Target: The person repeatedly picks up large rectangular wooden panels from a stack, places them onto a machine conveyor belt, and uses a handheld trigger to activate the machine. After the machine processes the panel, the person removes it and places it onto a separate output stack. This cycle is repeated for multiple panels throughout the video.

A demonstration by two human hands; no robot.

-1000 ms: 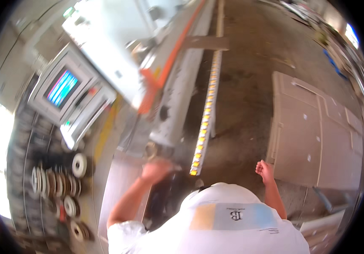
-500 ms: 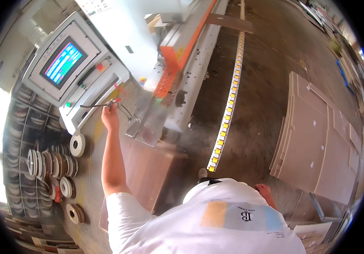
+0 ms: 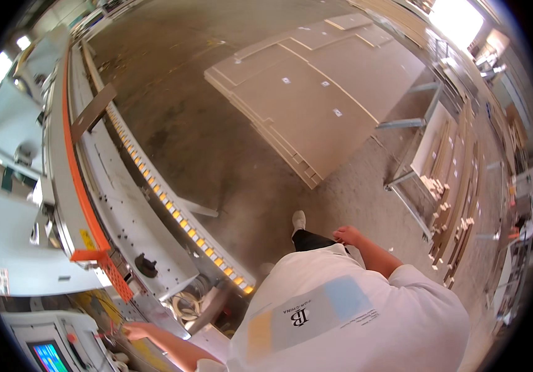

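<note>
At the lower left, my left hand (image 3: 135, 330) is closed around a small metal tool (image 3: 115, 330) with red on it and a thin hose. The hand is beside the control panel (image 3: 55, 338) and below the orange perforated guard (image 3: 115, 276) of a long machine. Blur and small size hide the tool's details. My right hand (image 3: 346, 235) hangs by my thigh, its fingers curled in a loose fist, with nothing visible in it.
A roller rail (image 3: 173, 208) with yellow rollers runs along the machine, with a brown board (image 3: 93, 113) across its far part. Ahead lies a wide stack of brown panels (image 3: 316, 93). On the right, a metal rack (image 3: 412, 177) stands by long strips (image 3: 459, 180).
My view has swung to the right, so the panel stack now lies ahead and the control panel sits at the lower left. My left hand keeps hold of the tool. One foot now shows farther forward.
</note>
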